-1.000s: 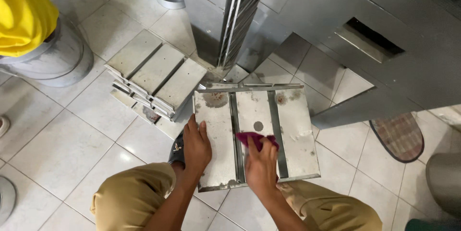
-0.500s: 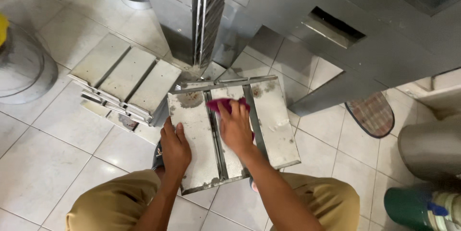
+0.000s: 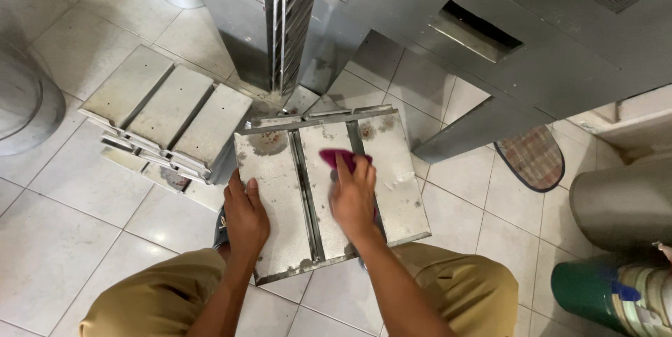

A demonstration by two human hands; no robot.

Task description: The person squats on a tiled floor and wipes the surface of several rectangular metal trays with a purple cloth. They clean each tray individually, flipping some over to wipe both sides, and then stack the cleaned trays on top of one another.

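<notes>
The person crouched over a metal tray (image 3: 276,190) with 3 long compartments, propped across the knees of a pair of tan trousers (image 3: 161,298) above the tiled floor (image 3: 63,225). The left hand (image 3: 245,216) lay flat and spread on the tray's left compartment, near its lower edge, holding nothing, just pressing the metal down. The right hand (image 3: 353,195) sat over the middle compartment with its fingers curled onto a magenta cloth (image 3: 337,158), which poked out beyond the fingertips and touched the tray's surface (most of the cloth was hidden beneath the palm). Brownish stains showed at the top of the left and right compartments, and dark grime lined the tray's lower edge.

Just to the left, on the floor, sat a stack of similar trays (image 3: 168,116), the top one also split into 3 compartments. Behind both stood a steel cabinet (image 3: 448,36) with a wire rack (image 3: 290,22) leaning upright against it. A checked mat (image 3: 532,158) lay on the floor to the right, and a green container (image 3: 588,295) stood in the lower right corner, beside a grey metal drum (image 3: 623,204).
</notes>
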